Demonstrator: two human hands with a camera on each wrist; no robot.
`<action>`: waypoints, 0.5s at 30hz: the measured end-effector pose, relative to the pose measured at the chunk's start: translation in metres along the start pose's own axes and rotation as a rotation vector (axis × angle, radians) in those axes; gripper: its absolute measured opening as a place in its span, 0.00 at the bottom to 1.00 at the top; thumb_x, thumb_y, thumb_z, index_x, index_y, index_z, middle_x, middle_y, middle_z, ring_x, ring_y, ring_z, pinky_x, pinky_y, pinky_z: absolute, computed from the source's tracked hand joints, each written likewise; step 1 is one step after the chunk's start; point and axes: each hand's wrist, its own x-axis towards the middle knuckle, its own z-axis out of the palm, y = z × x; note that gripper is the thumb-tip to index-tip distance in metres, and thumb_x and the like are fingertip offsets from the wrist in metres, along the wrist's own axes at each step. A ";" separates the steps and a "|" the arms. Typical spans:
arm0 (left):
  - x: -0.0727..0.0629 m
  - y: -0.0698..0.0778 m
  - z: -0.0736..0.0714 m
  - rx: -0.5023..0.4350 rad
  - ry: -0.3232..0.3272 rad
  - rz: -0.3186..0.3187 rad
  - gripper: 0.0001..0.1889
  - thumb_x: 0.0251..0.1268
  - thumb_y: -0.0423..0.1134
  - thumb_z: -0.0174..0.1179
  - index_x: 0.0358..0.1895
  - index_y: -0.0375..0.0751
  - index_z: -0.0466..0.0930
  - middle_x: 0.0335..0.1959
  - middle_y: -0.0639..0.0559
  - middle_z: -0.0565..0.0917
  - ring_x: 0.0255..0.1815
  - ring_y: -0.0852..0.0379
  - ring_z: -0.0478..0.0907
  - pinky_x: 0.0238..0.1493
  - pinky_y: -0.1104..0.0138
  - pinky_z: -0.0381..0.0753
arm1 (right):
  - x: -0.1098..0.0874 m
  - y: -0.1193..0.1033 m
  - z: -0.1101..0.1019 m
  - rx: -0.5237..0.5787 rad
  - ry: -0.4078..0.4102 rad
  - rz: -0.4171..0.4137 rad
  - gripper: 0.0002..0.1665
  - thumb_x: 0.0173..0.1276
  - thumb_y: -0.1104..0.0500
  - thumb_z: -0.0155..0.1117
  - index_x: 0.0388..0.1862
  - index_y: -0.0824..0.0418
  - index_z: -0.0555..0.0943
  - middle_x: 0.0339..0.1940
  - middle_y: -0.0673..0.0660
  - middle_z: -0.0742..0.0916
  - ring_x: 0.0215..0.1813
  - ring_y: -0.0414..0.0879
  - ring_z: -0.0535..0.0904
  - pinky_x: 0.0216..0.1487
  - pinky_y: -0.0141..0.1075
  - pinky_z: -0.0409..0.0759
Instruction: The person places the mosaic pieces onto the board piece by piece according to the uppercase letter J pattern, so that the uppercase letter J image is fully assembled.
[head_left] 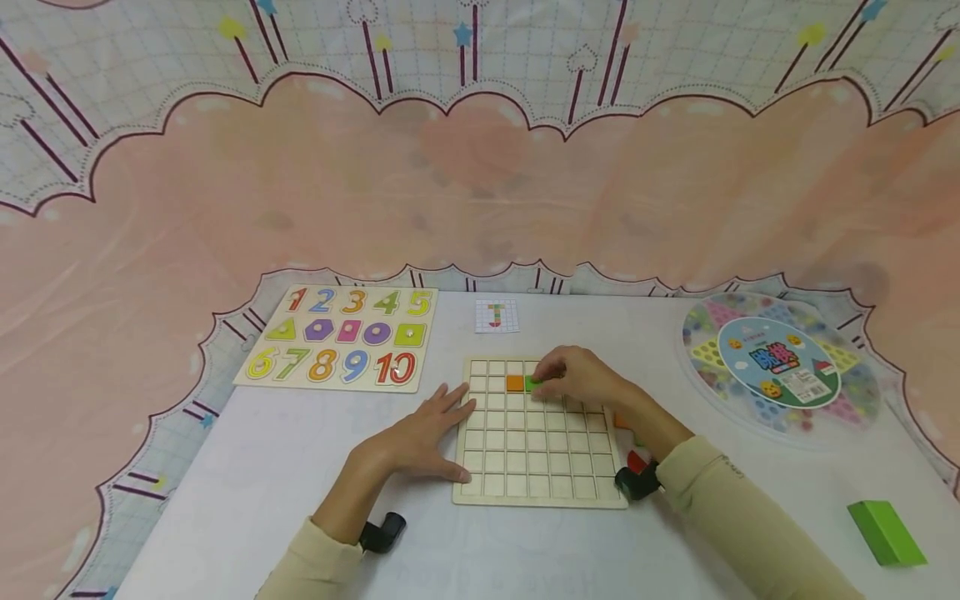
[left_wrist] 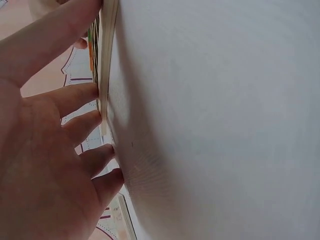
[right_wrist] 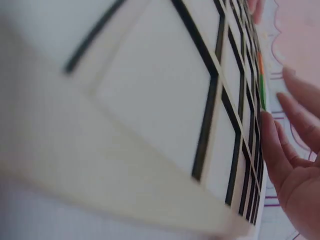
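A wooden grid board lies on the white table, with an orange tile and a green tile side by side in an upper row. My left hand has its fingers spread along the board's left edge, the thumb near the lower corner. My right hand is over the upper row, thumb and forefinger at the green tile. In the right wrist view, the green tile looks level with the board; one fingertip is right at its edge, while other fingers stand apart from it.
A small card with a J-shaped tile pattern lies behind the board. At the left is a number-and-shape puzzle. A round clear case lies at the right, with a green block nearer. A red piece shows beside my right wrist.
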 end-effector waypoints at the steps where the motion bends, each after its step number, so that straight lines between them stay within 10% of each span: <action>1: 0.000 0.000 0.000 0.003 0.000 0.002 0.54 0.49 0.52 0.79 0.80 0.43 0.60 0.87 0.48 0.49 0.88 0.40 0.39 0.84 0.40 0.51 | -0.001 0.001 -0.002 0.038 -0.005 0.005 0.13 0.65 0.54 0.75 0.46 0.55 0.87 0.55 0.55 0.87 0.57 0.49 0.81 0.64 0.45 0.80; 15: 0.001 0.000 -0.002 0.020 -0.009 0.019 0.52 0.52 0.51 0.77 0.80 0.41 0.60 0.86 0.46 0.48 0.87 0.37 0.39 0.83 0.38 0.51 | -0.035 0.015 -0.045 0.127 0.050 -0.071 0.35 0.69 0.57 0.71 0.73 0.58 0.72 0.76 0.61 0.73 0.77 0.63 0.68 0.73 0.60 0.74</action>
